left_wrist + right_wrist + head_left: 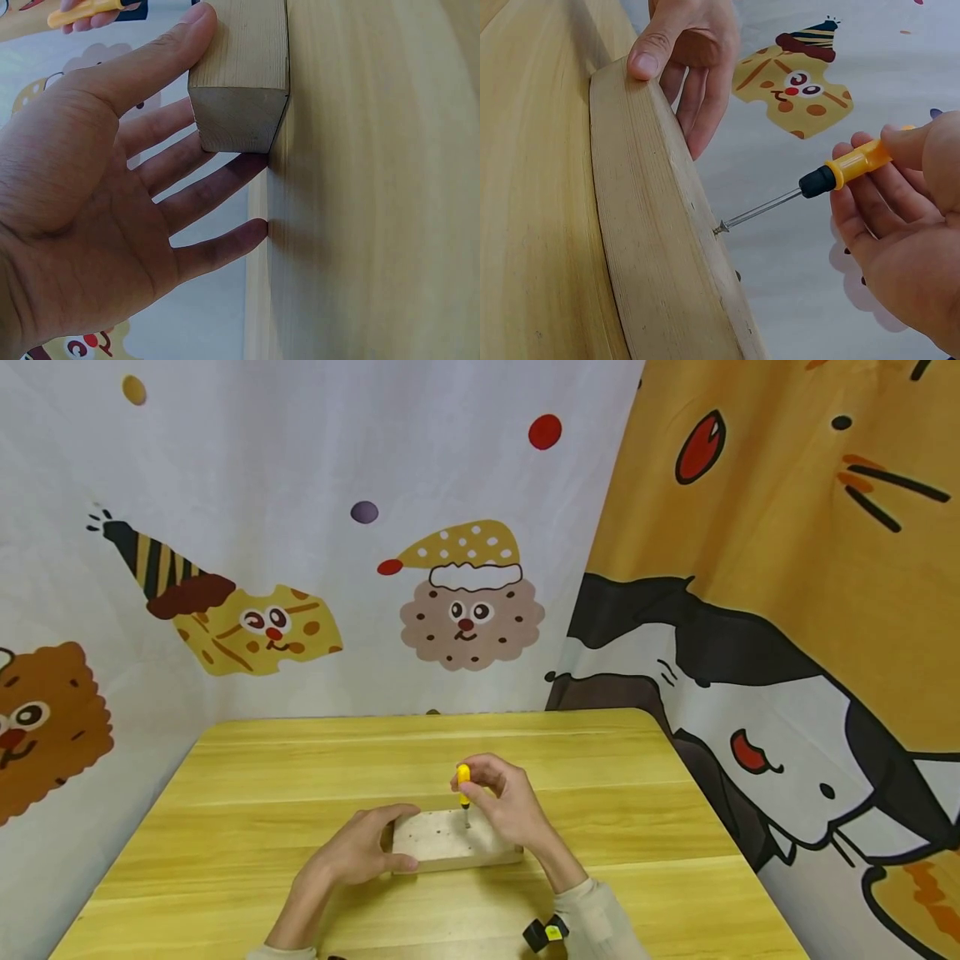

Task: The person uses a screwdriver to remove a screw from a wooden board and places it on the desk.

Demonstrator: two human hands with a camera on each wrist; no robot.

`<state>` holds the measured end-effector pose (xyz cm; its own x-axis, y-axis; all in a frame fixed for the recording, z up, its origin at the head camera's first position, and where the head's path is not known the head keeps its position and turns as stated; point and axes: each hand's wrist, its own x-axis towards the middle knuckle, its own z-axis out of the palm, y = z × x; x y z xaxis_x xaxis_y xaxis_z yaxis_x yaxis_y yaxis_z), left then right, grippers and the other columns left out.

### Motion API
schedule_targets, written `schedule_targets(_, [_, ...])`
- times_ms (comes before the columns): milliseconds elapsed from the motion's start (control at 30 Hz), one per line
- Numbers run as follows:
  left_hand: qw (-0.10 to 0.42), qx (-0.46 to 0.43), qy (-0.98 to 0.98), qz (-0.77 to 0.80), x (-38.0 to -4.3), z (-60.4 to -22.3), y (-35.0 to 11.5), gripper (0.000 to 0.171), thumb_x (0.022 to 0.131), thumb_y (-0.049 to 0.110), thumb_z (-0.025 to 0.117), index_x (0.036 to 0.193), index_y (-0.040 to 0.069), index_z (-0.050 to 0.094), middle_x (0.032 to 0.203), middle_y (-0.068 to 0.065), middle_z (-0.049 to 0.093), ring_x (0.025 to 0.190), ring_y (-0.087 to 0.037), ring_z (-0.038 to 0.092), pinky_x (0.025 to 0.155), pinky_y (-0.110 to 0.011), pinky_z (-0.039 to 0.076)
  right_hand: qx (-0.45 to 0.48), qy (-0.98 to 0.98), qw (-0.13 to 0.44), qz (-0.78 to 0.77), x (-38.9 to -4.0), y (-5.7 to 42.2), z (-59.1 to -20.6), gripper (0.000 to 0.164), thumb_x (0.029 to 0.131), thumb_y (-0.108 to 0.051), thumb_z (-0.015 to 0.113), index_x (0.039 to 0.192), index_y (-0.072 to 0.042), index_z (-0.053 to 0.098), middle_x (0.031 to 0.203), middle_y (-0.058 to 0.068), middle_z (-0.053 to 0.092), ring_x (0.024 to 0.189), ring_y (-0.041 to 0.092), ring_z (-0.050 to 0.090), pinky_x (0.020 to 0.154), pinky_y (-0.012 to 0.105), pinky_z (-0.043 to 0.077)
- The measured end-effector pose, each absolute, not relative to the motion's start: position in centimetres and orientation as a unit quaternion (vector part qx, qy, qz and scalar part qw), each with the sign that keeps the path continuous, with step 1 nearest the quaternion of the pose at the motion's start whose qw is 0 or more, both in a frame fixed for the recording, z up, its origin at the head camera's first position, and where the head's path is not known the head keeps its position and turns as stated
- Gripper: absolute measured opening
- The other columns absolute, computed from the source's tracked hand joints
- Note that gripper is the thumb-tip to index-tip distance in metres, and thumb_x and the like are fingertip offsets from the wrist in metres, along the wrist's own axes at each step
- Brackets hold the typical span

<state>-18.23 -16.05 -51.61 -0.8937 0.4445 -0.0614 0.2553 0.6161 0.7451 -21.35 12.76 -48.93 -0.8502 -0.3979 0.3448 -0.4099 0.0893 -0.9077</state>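
A pale wooden block (429,852) with several small holes in its top lies flat on the table. My left hand (358,849) grips its left end, thumb (196,30) on the near side and fingers around the far side. My right hand (512,802) holds a screwdriver (464,774) by its yellow handle, between thumb and fingers. Its shaft (765,207) points down, and the tip meets the head of a screw (721,228) standing in the block's top. Part of the screw's head shows above the wood.
The light wood-grain table (285,768) extends around the block on all sides. Behind it hangs a white curtain (300,460) with cartoon prints, and an orange printed one (765,543) is at the right. A small black and yellow device (546,933) is by the right sleeve.
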Motion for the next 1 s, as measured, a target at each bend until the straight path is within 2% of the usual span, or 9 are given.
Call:
schedule_targets(67, [0.124,0.195,0.890,0.393,-18.21,-51.64,-16.07,0.083,0.090,0.037,0.097,0.159,0.007,0.062,0.162,-0.018,0.066,0.154,-0.047,0.058,0.129,-0.072,0.046,0.279,-0.736,0.005,0.617,-21.41,12.81,-48.99,0.022,0.113,-0.010,0.068,0.135,-0.005,0.071,0.119,0.022,0.082,0.107,0.015,0.080,0.097,0.024,0.066])
schedule_targets(133, [0.125,0.193,0.890,0.394,-18.16,-51.59,-16.09,0.083,0.090,0.037,0.097,0.159,0.007,0.062,0.162,-0.018,0.066,0.155,-0.047,0.058,0.129,-0.073,0.046,0.285,-0.735,0.006,0.615,-21.47,12.84,-49.05,0.022,0.114,-0.009,0.066,0.136,-0.006,0.070,0.119,0.022,0.082,0.107,0.011,0.079,0.098,0.024,0.065])
schedule_targets(300, [0.124,0.195,0.890,0.393,-18.07,-51.47,-16.11,0.083,0.090,0.037,0.097,0.159,0.006,0.062,0.162,-0.018,0.066,0.155,-0.047,0.057,0.128,-0.073,0.046,0.289,-0.732,0.009,0.617,-21.53,12.70,-49.20,0.022,0.112,-0.007,0.069,0.134,-0.006,0.070,0.117,0.025,0.081,0.106,0.022,0.080,0.094,0.025,0.066])
schedule_targets(467, [0.120,0.199,0.891,0.389,-18.11,-51.49,-16.11,0.083,0.090,0.037,0.097,0.159,0.006,0.062,0.162,-0.018,0.066,0.154,-0.047,0.058,0.129,-0.072,0.046,0.260,-0.740,0.006,0.620,-21.37,12.48,-49.16,0.021,0.108,-0.011,0.078,0.127,-0.008,0.073,0.112,0.022,0.082,0.099,0.017,0.079,0.083,0.022,0.065])
schedule_targets(600, [0.123,0.198,0.891,0.390,-18.12,-51.59,-16.16,0.082,0.091,0.037,0.097,0.158,0.006,0.062,0.162,-0.017,0.066,0.154,-0.046,0.058,0.128,-0.073,0.046,0.244,-0.738,0.002,0.629,-21.33,12.45,-49.24,0.025,0.105,-0.011,0.081,0.129,-0.008,0.072,0.112,0.019,0.085,0.099,0.013,0.078,0.079,0.021,0.064])
schedule_targets(733, [0.123,0.195,0.891,0.390,-18.02,-51.59,-16.14,0.082,0.090,0.037,0.098,0.158,0.007,0.063,0.161,-0.017,0.067,0.154,-0.046,0.058,0.127,-0.073,0.047,0.247,-0.730,0.000,0.637,-21.30,12.44,-49.25,0.024,0.105,-0.010,0.081,0.125,-0.006,0.070,0.114,0.020,0.086,0.101,0.020,0.081,0.078,0.021,0.064])
schedule_targets(867, [0.120,0.195,0.893,0.387,-18.03,-51.55,-16.08,0.082,0.090,0.037,0.098,0.158,0.007,0.063,0.160,-0.016,0.067,0.153,-0.045,0.059,0.127,-0.072,0.048,0.261,-0.730,0.005,0.632,-21.28,12.43,-49.15,0.018,0.105,-0.008,0.080,0.122,-0.004,0.072,0.115,0.021,0.084,0.103,0.031,0.082,0.084,0.024,0.068])
schedule_targets(1000, [0.120,0.195,0.894,0.385,-18.08,-51.54,-16.08,0.081,0.090,0.037,0.097,0.158,0.008,0.063,0.161,-0.015,0.068,0.153,-0.044,0.059,0.127,-0.071,0.048,0.276,-0.739,0.016,0.615,-21.38,12.53,-49.10,0.019,0.106,-0.008,0.078,0.125,-0.002,0.076,0.116,0.021,0.083,0.104,0.027,0.082,0.094,0.025,0.068])
